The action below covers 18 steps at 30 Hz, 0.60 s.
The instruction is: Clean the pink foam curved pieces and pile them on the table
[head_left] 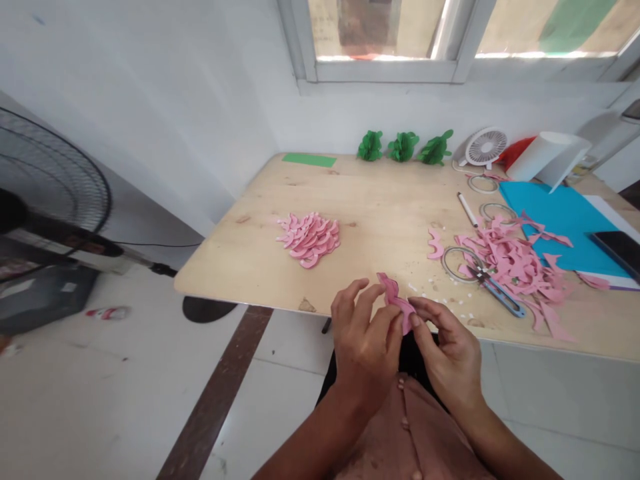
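Observation:
At the near edge of the wooden table (380, 220), my left hand (364, 340) and my right hand (447, 353) meet on a small stack of pink paper pieces (395, 299). Both hands pinch it with their fingertips, the left from the left side, the right at its lower end. A heap of cut pink curved pieces (309, 239) lies further out on the table to the left. Pink paper scraps (515, 263) are piled to the right, with blue-handled scissors (495, 287) lying on them.
Three green paper flowers (403, 147), a green sheet (309, 160), a small white desk fan (484, 147), a white roll (547, 157), blue paper (565, 223), a phone (620, 250), a pen (467, 209) and wire rings (457, 263) lie on the table. A standing fan (50, 193) stands at left.

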Available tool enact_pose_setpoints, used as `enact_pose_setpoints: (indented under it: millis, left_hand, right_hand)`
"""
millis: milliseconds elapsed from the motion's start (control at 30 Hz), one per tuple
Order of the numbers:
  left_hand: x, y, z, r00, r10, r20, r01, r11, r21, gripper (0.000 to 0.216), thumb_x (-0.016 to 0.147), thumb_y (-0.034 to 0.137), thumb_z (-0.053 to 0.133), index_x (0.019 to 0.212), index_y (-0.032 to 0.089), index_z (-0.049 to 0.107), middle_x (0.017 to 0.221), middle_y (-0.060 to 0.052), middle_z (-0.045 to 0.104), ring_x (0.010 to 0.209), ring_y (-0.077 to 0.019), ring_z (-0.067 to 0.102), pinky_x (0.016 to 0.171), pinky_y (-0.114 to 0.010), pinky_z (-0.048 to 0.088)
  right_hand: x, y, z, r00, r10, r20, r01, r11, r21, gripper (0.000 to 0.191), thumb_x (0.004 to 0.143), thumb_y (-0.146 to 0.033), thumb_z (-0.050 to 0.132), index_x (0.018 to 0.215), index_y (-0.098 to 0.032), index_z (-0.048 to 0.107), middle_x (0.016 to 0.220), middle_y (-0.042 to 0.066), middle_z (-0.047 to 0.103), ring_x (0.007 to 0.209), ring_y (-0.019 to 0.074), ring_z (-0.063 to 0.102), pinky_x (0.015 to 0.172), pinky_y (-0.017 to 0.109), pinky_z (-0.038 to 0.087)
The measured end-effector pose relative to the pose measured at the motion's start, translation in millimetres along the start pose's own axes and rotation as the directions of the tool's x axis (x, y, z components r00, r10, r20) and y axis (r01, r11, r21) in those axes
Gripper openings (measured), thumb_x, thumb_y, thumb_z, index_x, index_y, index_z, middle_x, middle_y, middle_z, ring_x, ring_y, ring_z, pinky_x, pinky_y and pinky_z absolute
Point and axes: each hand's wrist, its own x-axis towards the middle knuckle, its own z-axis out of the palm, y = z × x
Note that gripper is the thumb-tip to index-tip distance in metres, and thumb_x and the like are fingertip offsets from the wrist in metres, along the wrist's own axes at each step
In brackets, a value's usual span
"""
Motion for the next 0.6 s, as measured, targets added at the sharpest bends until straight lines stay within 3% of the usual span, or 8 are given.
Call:
enact_pose_setpoints:
  millis: [600]
  left_hand:
    - [4.8,-1.8,-3.0,0.994,0.105,0.038,-0.106,0.994,0.037,0.013,0.080,0.010,0.056,0.080,0.020,0.064,0.099,-0.008,0.066,0.108,-0.0281,0.052,0.089,-0.048,0.043]
  right_hand:
    - [-1.8,-1.7,-3.2,0.999,-0.030,0.011,0.031,0.999,-0.033,0.018,0.084,-0.027,0.056,0.097,-0.021,0.066,0.090,0.005,0.073,0.080,0.0198,0.069,0.072,0.031,0.056]
